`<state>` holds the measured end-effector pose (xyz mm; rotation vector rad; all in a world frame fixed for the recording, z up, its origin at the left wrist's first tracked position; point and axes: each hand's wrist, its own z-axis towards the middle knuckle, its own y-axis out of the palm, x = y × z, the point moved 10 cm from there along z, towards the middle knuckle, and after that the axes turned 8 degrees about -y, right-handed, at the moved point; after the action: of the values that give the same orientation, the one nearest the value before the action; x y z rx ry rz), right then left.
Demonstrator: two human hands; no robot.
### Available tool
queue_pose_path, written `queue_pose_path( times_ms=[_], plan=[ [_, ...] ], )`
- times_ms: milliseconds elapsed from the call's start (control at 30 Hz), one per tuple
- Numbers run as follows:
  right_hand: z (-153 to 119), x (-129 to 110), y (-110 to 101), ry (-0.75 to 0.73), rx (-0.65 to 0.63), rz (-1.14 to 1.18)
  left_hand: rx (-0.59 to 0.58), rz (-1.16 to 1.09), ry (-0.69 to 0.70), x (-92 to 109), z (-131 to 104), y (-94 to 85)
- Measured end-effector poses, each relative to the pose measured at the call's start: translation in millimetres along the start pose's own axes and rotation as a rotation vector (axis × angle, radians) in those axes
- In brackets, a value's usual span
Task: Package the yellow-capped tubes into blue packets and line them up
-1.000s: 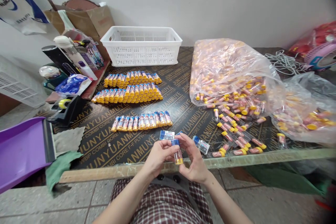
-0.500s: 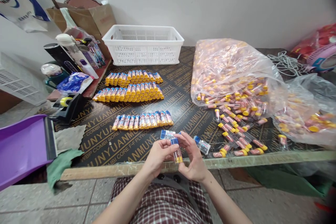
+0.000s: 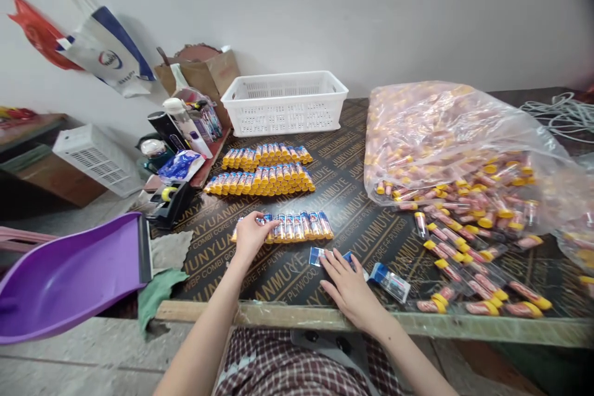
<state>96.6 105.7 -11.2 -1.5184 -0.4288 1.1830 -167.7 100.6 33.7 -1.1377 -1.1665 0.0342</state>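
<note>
My left hand (image 3: 251, 236) is over the left part of the nearest row of small blue-and-yellow tubes (image 3: 297, 227). Its thumb and fingers are closed around a tube there, mostly covered by the hand. With fingers spread, my right hand (image 3: 349, 285) rests palm down on blue-and-clear flat wrappers (image 3: 317, 256), partly hiding them. Just right of it lies another stack of wrappers (image 3: 390, 283). Farther back, two stacked groups of finished-looking tubes (image 3: 264, 179) lie with their yellow ends facing me.
Loose yellow-capped tubes (image 3: 482, 253) spill from a clear plastic bag (image 3: 431, 130) on the right. A white basket (image 3: 285, 116) stands at the back. On the left are a tape dispenser (image 3: 171, 204), bottles (image 3: 183, 124) and a purple dustpan (image 3: 88, 278).
My left hand has carried the tube from in front of me to the row, away and leftward. My right hand has left the tube and flattened onto the wrappers. The view has turned left.
</note>
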Motion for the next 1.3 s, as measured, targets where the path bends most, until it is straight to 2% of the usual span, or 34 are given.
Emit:
queue_pose_path(
  times_ms=[100,167,233,300,367,400,467,533,567,667,733,800,900,1033,1100,1167,1200,1300],
  plan=[
    [-6.9,-9.5,4.2,-0.015,-0.033,-0.011,0.031,0.173,0.066,9.4,-2.7,5.6],
    [-12.6,-15.4,4.3,-0.021,-0.055,-0.005,0.134,0.206,0.116,21.5,-18.6,1.8],
    [-17.9,-20.8,2.5,-0.021,-0.062,0.002,0.144,0.203,0.180,34.1,-42.4,8.4],
    [-22.4,-26.0,-1.6,-0.008,-0.048,0.007,-0.045,0.232,0.239,41.0,-69.2,37.6],
    [-25.9,-31.8,-8.1,0.007,-0.026,0.017,-0.259,0.321,0.245,36.0,-96.8,71.1],
    [-27.0,-34.5,-11.9,0.008,-0.019,0.029,-0.311,0.373,0.233,30.7,-107.8,82.0],
    [-28.7,-34.3,-23.1,0.013,0.006,0.052,-0.303,0.457,0.220,22.1,-121.3,91.1],
    [-32.7,-17.7,-42.1,0.061,0.070,0.028,-0.263,0.489,0.241,18.9,-126.9,93.2],
    [-37.7,-1.5,-55.6,0.118,0.124,-0.026,-0.261,0.493,0.252,18.1,-127.8,94.3],
    [-70.3,63.8,-106.4,0.374,0.327,-0.304,-0.287,0.475,0.241,14.8,-124.1,95.5],
    [-96.1,104.8,-130.4,0.492,0.408,-0.388,-0.309,0.442,0.231,14.7,-120.1,95.2],
    [-116.8,137.6,-143.6,0.562,0.445,-0.438,-0.321,0.380,0.233,17.1,-116.7,94.5],
    [-129.8,168.4,-141.5,0.593,0.389,-0.477,-0.310,0.211,0.203,20.4,-111.3,90.9],
    [-127.2,184.3,-127.0,0.614,0.241,-0.564,-0.339,-0.137,0.099,19.2,-107.9,89.6],
    [-122.5,183.7,-127.2,0.604,0.231,-0.574,-0.387,-0.343,0.023,16.7,-108.4,91.9],
    [-118.6,175.5,-137.3,0.585,0.307,-0.564,-0.451,-0.562,-0.102,10.9,-110.3,96.5],
    [-117.8,167.1,-146.1,0.567,0.387,-0.551,-0.486,-0.665,-0.177,7.8,-112.2,99.6],
    [-119.7,127.4,-174.2,0.465,0.712,-0.409,-0.572,-0.900,-0.350,4.6,-119.6,106.1]
  ],
)
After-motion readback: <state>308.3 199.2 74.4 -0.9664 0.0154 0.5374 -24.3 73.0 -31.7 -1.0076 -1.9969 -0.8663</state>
